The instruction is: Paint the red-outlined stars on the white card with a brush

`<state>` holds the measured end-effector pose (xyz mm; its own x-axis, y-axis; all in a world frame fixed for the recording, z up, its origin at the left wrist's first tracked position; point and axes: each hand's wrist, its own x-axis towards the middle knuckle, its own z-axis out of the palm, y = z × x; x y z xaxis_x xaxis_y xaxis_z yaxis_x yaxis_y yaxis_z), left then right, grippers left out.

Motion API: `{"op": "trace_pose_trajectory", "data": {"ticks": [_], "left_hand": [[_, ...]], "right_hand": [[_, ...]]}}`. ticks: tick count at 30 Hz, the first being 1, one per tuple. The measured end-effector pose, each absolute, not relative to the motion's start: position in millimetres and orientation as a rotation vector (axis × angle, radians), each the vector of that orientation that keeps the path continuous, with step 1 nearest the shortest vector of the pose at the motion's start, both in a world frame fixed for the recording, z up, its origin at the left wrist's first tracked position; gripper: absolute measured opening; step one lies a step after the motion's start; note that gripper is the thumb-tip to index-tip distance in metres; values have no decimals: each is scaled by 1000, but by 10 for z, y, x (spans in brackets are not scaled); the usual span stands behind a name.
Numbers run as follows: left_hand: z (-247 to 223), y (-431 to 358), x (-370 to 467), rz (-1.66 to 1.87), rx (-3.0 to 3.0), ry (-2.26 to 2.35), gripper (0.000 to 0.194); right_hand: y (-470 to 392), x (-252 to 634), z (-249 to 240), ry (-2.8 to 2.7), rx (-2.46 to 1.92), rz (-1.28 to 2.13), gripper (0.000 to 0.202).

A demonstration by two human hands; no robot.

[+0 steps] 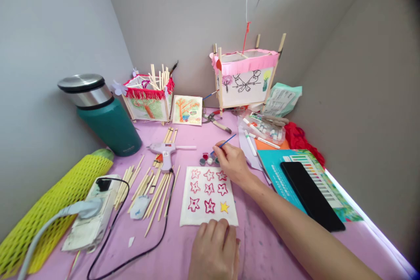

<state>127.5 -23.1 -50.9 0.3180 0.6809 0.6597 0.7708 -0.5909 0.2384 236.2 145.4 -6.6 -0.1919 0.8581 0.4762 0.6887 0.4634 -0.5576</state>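
Observation:
My right hand (231,162) pinches a thin blue-handled paintbrush (229,140), its lower end over several small paint pots (202,162). Below them lies a white square sheet (201,217) with rows of star shapes. Most stars are outlined in dark pink or red; the star at the lower right (224,207) is filled in yellow. My left hand (213,249) rests at the sheet's near edge, fingers together and curled under. Its fingertips are hidden, so whatever they may hold does not show.
Left of the sheet lie wooden sticks (159,197), a glue gun (166,153) with a black cord, and a power strip (93,214). A green bottle (110,122) stands behind them. Stick-framed lanterns (246,83) stand at the back. At right, a phone (310,194) lies on a blue book (272,166).

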Motion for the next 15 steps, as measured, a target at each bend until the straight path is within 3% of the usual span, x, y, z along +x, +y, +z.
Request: {"op": "trace_pose_trajectory", "data": {"ticks": [15], "left_hand": [[-473,-227,1284,-1149,-2432,-1350,17]], "right_hand": [[1426,2388,-168,-1735,-1300,362,25]]}}
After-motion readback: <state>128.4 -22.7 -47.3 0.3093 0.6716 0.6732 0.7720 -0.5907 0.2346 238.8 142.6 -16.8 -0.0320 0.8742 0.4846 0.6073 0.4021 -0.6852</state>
